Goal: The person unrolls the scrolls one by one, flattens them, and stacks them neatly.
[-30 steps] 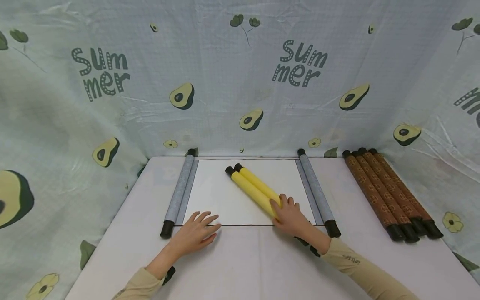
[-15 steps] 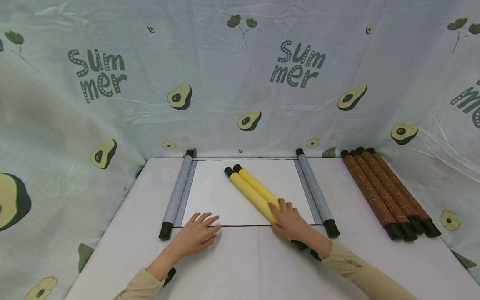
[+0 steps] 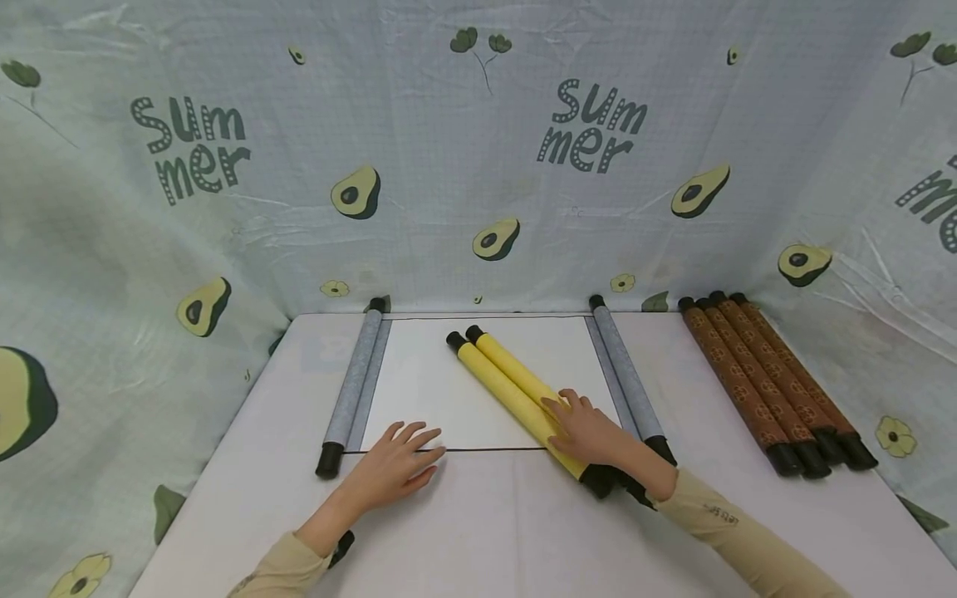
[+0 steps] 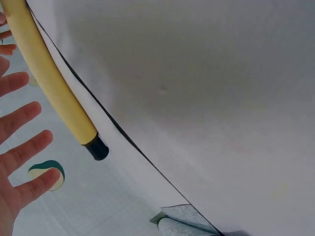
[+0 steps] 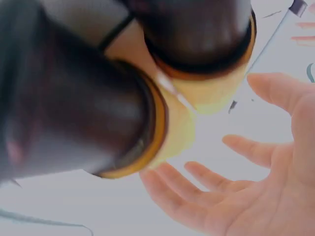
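Two yellow rolls [image 3: 497,390] with black end caps lie side by side, aslant over a white sheet [image 3: 426,390] whose sides end in grey rollers. My right hand [image 3: 594,432] is over their near part, fingertips at the farther roll. In the right wrist view the black caps [image 5: 98,113] loom close and blurred; the fingers of the right hand [image 5: 246,191] are spread and loosely bent, not closed round the rolls. Whether they still touch cannot be told. My left hand [image 3: 396,469], fingers spread, hovers or rests near the sheet's front left edge, holding nothing.
Grey rollers with black caps flank the sheet, one left [image 3: 355,374] and one right [image 3: 628,374]. Several brown patterned rolls [image 3: 770,382] lie together at the right of the white table [image 3: 463,531]. A printed cloth [image 3: 449,166] hangs behind.
My right hand has loosened from the yellow rolls and shifted right, exposing more of the nearer roll and its front cap. The left hand has barely moved.
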`<action>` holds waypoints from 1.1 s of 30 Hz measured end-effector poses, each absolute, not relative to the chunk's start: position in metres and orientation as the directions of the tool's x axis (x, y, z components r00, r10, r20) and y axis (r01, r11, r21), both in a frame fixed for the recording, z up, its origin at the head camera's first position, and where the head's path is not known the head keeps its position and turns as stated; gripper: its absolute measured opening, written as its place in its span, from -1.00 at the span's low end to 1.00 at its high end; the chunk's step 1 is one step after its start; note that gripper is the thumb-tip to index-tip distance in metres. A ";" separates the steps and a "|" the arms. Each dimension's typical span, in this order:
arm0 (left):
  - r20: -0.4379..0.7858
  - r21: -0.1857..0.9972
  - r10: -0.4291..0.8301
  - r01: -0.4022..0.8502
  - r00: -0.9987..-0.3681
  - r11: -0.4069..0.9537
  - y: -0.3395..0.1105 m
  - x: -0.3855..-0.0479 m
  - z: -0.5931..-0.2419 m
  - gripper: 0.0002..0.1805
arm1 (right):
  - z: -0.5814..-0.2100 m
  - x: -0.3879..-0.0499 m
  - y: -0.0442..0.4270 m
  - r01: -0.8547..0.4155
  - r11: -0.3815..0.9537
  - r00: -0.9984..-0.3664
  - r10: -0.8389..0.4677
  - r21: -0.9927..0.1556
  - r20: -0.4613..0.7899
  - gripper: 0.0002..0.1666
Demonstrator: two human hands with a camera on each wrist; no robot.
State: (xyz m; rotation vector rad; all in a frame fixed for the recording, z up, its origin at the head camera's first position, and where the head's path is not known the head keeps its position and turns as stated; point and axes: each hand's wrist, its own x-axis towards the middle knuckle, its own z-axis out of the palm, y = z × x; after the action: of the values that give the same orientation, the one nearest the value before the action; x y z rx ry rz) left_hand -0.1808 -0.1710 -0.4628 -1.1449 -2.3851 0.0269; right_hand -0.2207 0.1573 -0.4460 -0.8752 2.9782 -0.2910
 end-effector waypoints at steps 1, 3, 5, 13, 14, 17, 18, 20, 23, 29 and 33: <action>0.420 -0.225 0.738 0.728 -0.528 0.648 -0.171 -0.181 -0.463 -0.71 | -0.443 -0.221 0.158 -0.524 0.825 -0.846 -0.533 -0.211 0.015 -0.34; 0.420 -0.224 0.738 0.728 -0.528 0.648 -0.170 -0.182 -0.462 -0.71 | -0.438 -0.223 0.160 -0.505 0.826 -0.850 -0.526 -0.249 -0.018 -0.35; 0.427 -0.219 0.739 0.734 -0.521 0.643 -0.168 -0.182 -0.463 -0.70 | -0.434 -0.226 0.162 -0.486 0.821 -0.851 -0.522 -0.298 -0.050 -0.36; 0.440 0.126 0.652 0.762 -0.617 0.636 -0.156 -0.185 -0.463 -0.70 | -0.422 -0.250 0.171 -0.507 0.764 -0.815 -0.575 -0.398 -0.066 -0.38; 0.428 0.198 0.629 0.747 -0.649 0.635 -0.154 -0.184 -0.462 -0.70 | -0.420 -0.253 0.171 -0.511 0.750 -0.807 -0.587 -0.420 -0.067 -0.38; 0.392 0.433 0.540 0.667 -0.745 0.606 -0.146 -0.185 -0.461 -0.69 | -0.414 -0.264 0.173 -0.508 0.713 -0.789 -0.611 -0.483 -0.073 -0.39; 0.381 0.505 0.506 0.633 -0.774 0.587 -0.143 -0.186 -0.460 -0.68 | -0.413 -0.267 0.174 -0.499 0.706 -0.786 -0.613 -0.503 -0.081 -0.39; 0.345 0.647 0.429 0.542 -0.835 0.536 -0.135 -0.187 -0.458 -0.68 | -0.413 -0.274 0.176 -0.476 0.696 -0.783 -0.614 -0.538 -0.102 -0.40; 0.239 0.839 0.330 0.365 -0.913 0.402 -0.124 -0.190 -0.455 -0.67 | -0.415 -0.282 0.179 -0.415 0.678 -0.778 -0.610 -0.606 -0.150 -0.42; -0.120 0.992 0.311 -0.122 -0.943 0.012 -0.105 -0.193 -0.446 -0.56 | -0.415 -0.293 0.180 -0.312 0.638 -0.750 -0.620 -0.704 -0.229 -0.43; -0.241 0.944 0.324 -0.299 -0.915 -0.142 -0.096 -0.196 -0.445 -0.52 | -0.415 -0.300 0.178 -0.268 0.649 -0.756 -0.600 -0.712 -0.263 -0.43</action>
State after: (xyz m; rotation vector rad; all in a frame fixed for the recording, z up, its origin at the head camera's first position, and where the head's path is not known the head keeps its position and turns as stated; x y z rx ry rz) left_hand -0.1955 -0.0958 -0.4450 -0.0369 -2.2600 -2.7457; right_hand -0.2996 0.1778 -0.4149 -0.6771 2.3846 -0.9204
